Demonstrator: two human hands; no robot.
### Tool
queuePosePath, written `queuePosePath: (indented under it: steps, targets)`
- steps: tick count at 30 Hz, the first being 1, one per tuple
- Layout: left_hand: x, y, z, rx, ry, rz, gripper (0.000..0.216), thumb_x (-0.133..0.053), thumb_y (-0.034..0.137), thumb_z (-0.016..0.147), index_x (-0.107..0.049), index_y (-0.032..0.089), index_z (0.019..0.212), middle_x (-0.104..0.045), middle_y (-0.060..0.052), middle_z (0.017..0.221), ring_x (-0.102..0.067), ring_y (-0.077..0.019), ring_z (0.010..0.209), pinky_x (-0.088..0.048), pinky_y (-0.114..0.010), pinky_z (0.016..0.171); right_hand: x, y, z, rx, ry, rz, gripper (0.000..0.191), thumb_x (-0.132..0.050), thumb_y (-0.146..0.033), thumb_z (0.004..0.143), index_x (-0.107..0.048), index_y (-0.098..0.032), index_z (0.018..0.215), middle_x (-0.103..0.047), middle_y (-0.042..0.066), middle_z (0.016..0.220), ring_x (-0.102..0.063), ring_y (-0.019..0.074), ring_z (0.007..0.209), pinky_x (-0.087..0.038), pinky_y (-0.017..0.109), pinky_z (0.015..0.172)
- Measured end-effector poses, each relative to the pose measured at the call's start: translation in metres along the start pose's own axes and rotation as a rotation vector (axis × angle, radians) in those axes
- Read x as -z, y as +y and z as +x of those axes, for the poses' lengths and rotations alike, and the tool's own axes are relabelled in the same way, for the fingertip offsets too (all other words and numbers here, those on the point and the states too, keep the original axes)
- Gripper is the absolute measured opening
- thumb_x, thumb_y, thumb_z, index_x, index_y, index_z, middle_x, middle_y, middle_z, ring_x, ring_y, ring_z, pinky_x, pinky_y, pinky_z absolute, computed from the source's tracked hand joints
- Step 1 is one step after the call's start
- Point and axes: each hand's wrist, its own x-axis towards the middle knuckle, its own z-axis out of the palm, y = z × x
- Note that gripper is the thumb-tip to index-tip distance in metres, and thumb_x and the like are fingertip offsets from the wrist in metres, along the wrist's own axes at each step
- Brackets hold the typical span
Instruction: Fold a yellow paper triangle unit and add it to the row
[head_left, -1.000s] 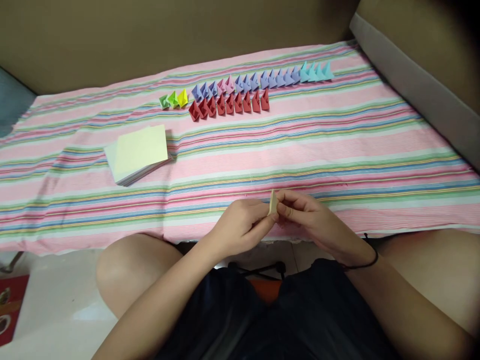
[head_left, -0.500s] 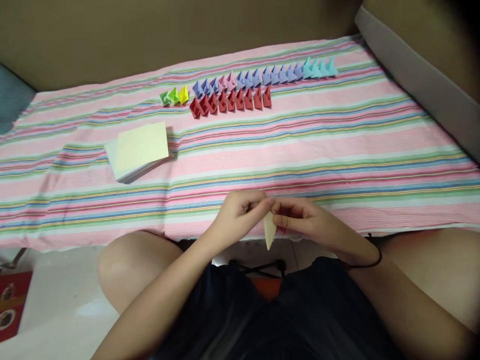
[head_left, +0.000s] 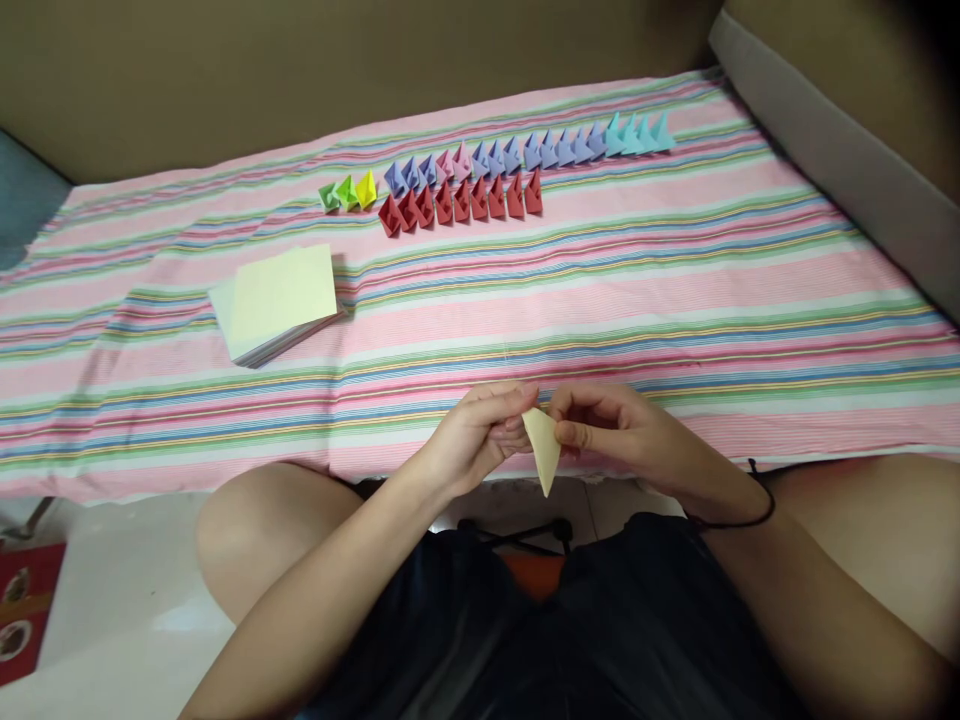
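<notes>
A pale yellow piece of folded paper [head_left: 543, 450] hangs between my hands, its pointed end downward, just off the near edge of the cloth. My left hand [head_left: 484, 430] pinches its upper left corner between thumb and fingers. On the other side, my right hand [head_left: 607, 425] grips the paper's right edge between thumb and forefinger. Part of the paper's top is hidden by the fingers.
A stack of paper sheets [head_left: 285, 295], pale yellow on top, lies left on the striped cloth [head_left: 637, 300]. Farther back stand rows of folded paper pieces: red [head_left: 461, 203], purple [head_left: 495, 160], turquoise [head_left: 637, 137], and green and yellow [head_left: 347, 192]. A wall [head_left: 360, 70] runs behind.
My hands have drawn slightly apart, and the folded paper has turned so that more of its face shows. My left thumb has shifted up to its top corner.
</notes>
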Motion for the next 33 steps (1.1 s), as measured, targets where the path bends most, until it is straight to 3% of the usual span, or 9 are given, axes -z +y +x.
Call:
queuePosePath:
  steps: [8, 12, 16, 22, 29, 33]
  targets:
    - [0.0, 0.001, 0.0, -0.019, 0.021, 0.078, 0.044, -0.062, 0.037, 0.081, -0.036, 0.018, 0.051, -0.02, 0.007, 0.048, -0.018, -0.0059, 0.045, -0.02, -0.024, 0.045, -0.003, -0.002, 0.0, -0.013, 0.032, 0.015, 0.025, -0.064, -0.042, 0.082, -0.059, -0.02, 0.072, -0.051, -0.003, 0.064, -0.047, 0.0092, 0.057, -0.036, 0.022, 0.051]
    - [0.001, 0.002, -0.001, -0.101, 0.059, 0.38, 0.049, -0.052, 0.046, 0.087, -0.036, 0.018, 0.05, -0.024, 0.005, 0.05, -0.021, -0.0076, 0.048, -0.019, -0.027, 0.049, -0.003, 0.0, 0.0, -0.002, 0.09, -0.029, 0.024, -0.062, -0.041, 0.084, -0.058, -0.019, 0.075, -0.051, -0.002, 0.066, -0.048, 0.01, 0.061, -0.037, 0.023, 0.054]
    - [0.0, 0.003, -0.004, -0.074, 0.054, 0.583, 0.042, -0.056, 0.043, 0.084, -0.044, 0.016, 0.055, -0.03, 0.005, 0.054, -0.025, -0.0074, 0.051, -0.019, -0.026, 0.051, -0.002, 0.001, 0.0, -0.017, 0.107, -0.053, 0.024, -0.062, -0.04, 0.084, -0.058, -0.018, 0.076, -0.05, -0.003, 0.066, -0.047, 0.0095, 0.062, -0.039, 0.022, 0.057]
    - [0.002, 0.003, -0.002, -0.072, 0.04, 0.519, 0.041, -0.058, 0.041, 0.084, -0.044, 0.016, 0.054, -0.031, 0.005, 0.054, -0.027, -0.0074, 0.051, -0.021, -0.026, 0.052, 0.0, 0.0, -0.001, -0.031, 0.104, -0.059, 0.023, -0.066, -0.039, 0.082, -0.058, -0.019, 0.074, -0.05, -0.003, 0.065, -0.047, 0.0094, 0.061, -0.037, 0.022, 0.054]
    - [0.009, 0.002, 0.003, -0.018, -0.03, 0.164, 0.044, -0.054, 0.028, 0.084, -0.031, 0.017, 0.048, -0.022, 0.007, 0.047, -0.019, -0.0048, 0.043, -0.014, -0.025, 0.046, -0.004, 0.001, 0.0, -0.043, 0.028, -0.058, 0.025, -0.065, -0.041, 0.081, -0.057, -0.018, 0.074, -0.052, -0.003, 0.068, -0.049, 0.0095, 0.062, -0.038, 0.023, 0.056]
    - [0.01, 0.0, 0.005, -0.031, 0.01, 0.182, 0.046, -0.051, 0.031, 0.088, -0.031, 0.017, 0.048, -0.022, 0.006, 0.046, -0.019, -0.0051, 0.043, -0.014, -0.025, 0.046, -0.003, 0.0, 0.001, -0.05, 0.041, -0.075, 0.028, -0.064, -0.043, 0.081, -0.057, -0.018, 0.072, -0.052, -0.003, 0.066, -0.048, 0.0097, 0.061, -0.037, 0.023, 0.054]
